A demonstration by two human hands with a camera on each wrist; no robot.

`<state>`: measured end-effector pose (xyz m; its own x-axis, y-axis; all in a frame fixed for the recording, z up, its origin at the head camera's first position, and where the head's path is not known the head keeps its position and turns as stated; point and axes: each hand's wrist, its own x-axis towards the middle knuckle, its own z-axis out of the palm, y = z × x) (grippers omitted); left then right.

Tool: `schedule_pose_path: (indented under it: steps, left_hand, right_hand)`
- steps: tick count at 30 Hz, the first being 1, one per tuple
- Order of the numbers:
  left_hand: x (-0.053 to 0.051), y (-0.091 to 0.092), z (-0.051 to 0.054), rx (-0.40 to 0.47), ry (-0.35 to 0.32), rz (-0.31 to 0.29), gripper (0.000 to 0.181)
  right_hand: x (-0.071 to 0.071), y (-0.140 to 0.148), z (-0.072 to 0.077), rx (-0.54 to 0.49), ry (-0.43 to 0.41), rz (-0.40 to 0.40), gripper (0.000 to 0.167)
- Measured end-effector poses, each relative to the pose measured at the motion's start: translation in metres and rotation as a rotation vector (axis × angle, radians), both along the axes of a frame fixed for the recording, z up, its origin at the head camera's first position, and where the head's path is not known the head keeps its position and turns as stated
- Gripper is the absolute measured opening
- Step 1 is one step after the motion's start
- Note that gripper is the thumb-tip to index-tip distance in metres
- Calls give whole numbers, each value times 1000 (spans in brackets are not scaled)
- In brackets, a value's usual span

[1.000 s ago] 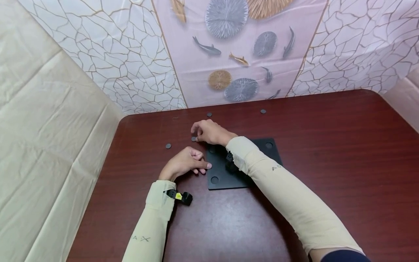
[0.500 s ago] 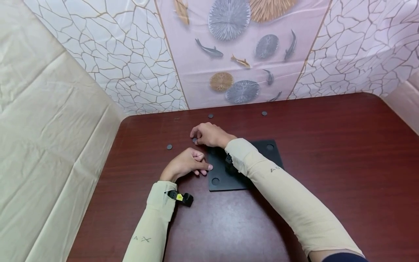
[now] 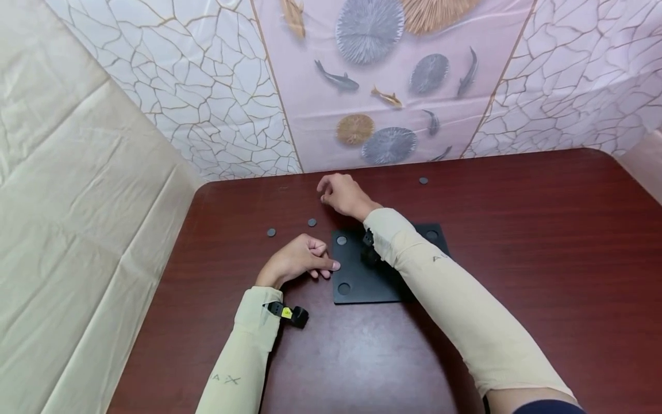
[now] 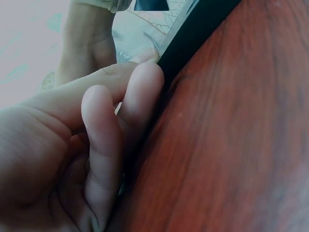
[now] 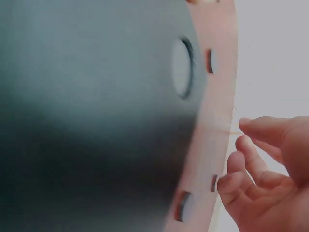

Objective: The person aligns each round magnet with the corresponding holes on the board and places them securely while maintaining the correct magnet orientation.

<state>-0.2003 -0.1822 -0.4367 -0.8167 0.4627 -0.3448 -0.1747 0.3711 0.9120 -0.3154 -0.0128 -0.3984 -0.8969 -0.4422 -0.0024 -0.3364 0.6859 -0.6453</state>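
Note:
A thin black board [image 3: 369, 287] with round recesses lies on the table. My left hand [image 3: 299, 259] grips its left edge, thumb on top; in the left wrist view the fingertips [image 4: 145, 77] meet at that edge. My right hand [image 3: 343, 194] hovers beyond the board's far edge with loosely bent fingers, holding nothing. In the right wrist view, the thumb and fingers [image 5: 265, 164] are apart, near a small disc [image 5: 215, 183]. Grey discs lie at the left [image 3: 271, 232], nearer the board [image 3: 312, 222] and at the back [image 3: 423, 180]. The board's far-left recess [image 3: 341, 240] looks lighter than the near-left one [image 3: 343, 288].
The brown table [image 3: 527, 241] extends to both sides of the board. Patterned cloth [image 3: 233, 98] hangs behind the table, and a cream cloth [image 3: 77, 230] along the left side. My right sleeve [image 3: 460, 305] passes over the board and hides part of it.
My right hand has moved from the disc beside the board toward the back, where it now covers the spot of another disc. The first disc is uncovered on the table. My left hand keeps its place.

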Motion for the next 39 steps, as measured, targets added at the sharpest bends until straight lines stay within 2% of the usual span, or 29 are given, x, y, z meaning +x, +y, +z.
schedule_pose_path:
  steps: [3,7,19,23,33,36,39]
  left_hand:
    - [0,1,0,5,0,1,65]
    - [0,1,0,8,-9,2,65]
    - [-2,1,2,22,-4,3,66]
    - [-1,1,1,28,-5,1,66]
    - [-2,3,1,24,-4,1,66]
    - [-1,3,1,11,-1,2,66]
    - [-1,1,2,-8,1,7,66]
  right_hand:
    - [-9,3,4,2,17,-41,21]
    - [-18,9,6,13,13,-56,24]
    - [-40,23,1,-22,-104,-63,31]
    - [-45,24,-3,5,-123,-61,29]
    - [-50,24,-7,30,-90,-66,13]
    - [-49,23,-6,73,-77,-37,14]
    - [-49,22,-6,149,-31,30,19]
